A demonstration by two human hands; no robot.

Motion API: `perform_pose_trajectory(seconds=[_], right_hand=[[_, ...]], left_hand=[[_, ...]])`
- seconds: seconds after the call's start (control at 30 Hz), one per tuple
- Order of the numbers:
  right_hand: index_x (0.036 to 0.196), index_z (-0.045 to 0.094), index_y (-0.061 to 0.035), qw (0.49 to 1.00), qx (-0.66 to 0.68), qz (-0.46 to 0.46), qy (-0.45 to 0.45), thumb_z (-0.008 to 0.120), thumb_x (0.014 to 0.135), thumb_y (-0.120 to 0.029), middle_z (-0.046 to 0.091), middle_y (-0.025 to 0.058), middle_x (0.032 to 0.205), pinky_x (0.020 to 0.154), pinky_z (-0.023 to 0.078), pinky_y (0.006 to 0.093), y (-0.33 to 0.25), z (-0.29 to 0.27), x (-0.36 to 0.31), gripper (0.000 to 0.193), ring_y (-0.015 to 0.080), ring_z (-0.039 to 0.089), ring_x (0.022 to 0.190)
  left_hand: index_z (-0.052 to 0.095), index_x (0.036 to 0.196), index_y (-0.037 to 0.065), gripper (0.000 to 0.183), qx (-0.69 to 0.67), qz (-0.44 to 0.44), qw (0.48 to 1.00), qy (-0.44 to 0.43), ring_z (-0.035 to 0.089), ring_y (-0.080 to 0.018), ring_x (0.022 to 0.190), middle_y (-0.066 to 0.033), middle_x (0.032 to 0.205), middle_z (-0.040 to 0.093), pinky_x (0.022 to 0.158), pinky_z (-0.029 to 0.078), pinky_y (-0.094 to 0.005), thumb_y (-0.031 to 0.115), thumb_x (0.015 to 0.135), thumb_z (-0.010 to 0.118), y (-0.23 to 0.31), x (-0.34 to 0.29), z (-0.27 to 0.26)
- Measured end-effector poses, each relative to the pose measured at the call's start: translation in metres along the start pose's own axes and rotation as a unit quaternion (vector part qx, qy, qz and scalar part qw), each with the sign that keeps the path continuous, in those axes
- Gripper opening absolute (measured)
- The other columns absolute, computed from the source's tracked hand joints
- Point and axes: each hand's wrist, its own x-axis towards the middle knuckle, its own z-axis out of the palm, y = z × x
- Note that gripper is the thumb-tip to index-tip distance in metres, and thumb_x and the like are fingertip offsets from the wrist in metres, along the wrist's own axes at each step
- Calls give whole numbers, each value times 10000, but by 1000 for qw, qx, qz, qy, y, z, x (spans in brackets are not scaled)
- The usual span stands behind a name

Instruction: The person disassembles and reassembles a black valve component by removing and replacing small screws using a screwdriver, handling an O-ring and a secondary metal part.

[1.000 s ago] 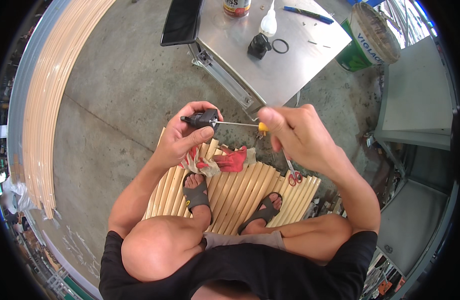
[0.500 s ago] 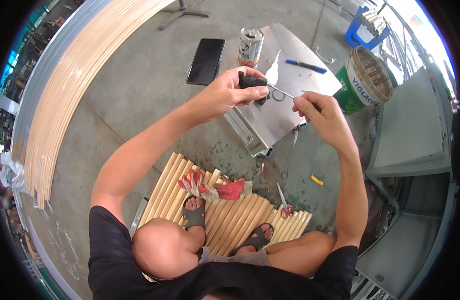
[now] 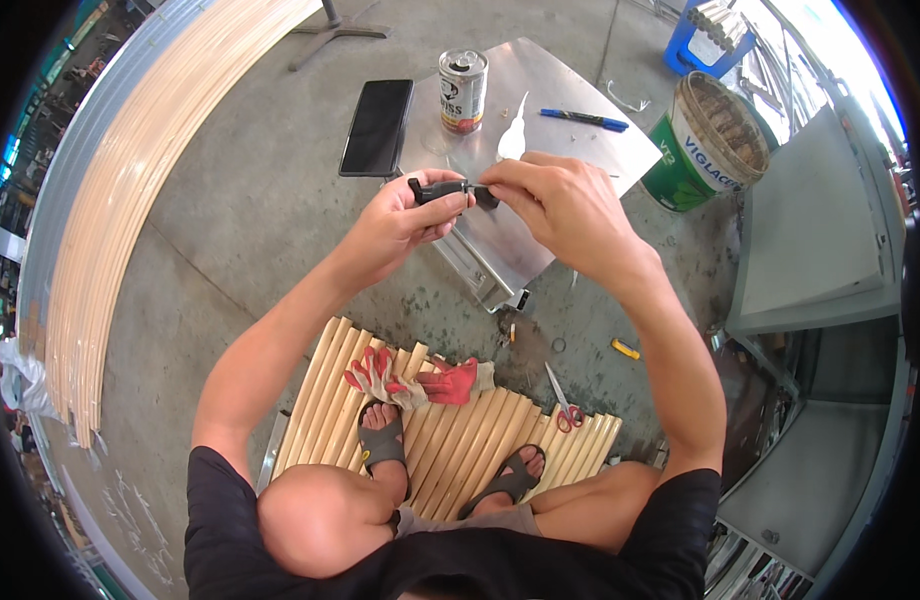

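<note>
My left hand (image 3: 388,225) is closed around a black handle-like part (image 3: 440,191) with a short stub at its left end. Fingertips of my right hand (image 3: 572,205) pinch a thin metal rod (image 3: 478,187) close against that part's right end; most of the rod is hidden behind the fingers. Both hands are above the near edge of a low metal-topped stand (image 3: 612,160). Just beyond them lies a white pointed nozzle bottle (image 3: 512,140), partly covered by the right hand. A drink can (image 3: 463,98) stands behind my left hand.
A black phone (image 3: 376,128) lies left of the can, a blue pen (image 3: 583,120) to the right. On the floor are scissors (image 3: 562,405), a yellow cutter (image 3: 625,349) and red-grey gloves (image 3: 455,381) on wooden strips (image 3: 450,445). A green-white bucket (image 3: 685,150) stands far right.
My right hand has moved left, from the rod's far end up to the black part. Both hands and the black part are lower and further left in view. The whole view has shifted slightly.
</note>
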Motion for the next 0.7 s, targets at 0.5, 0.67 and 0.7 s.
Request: perform_pose_trajectory(seconds=[0.5,0.67,0.7], right_hand=[[944,691,-93,995,-34,-82,50,687,861,-198,660,71,779,650,520,419,-8,24,-4,135,306,666,682],[992,642,-130,975,-167,-139,42,690,796,-137,579,10,698,596,498,346,-13,27,-16,202,219,661,636],[992,638,-132,974,-169,-138,58,688,788,-135,574,6,694,589,492,342,-14,29,-19,211,212,660,633]], left_hand=[[561,1270,19,408,0,-29,999,-26,525,-21,801,43,970,634,721,446,-192,252,975,718,-10,-10,0],[578,1258,12,388,-16,-49,998,-19,521,-23,794,45,942,629,703,433,-190,251,981,708,-13,-17,7],[577,1260,12,382,-25,-54,998,-14,521,-24,794,44,943,629,705,434,-192,243,984,703,-15,-18,10]])
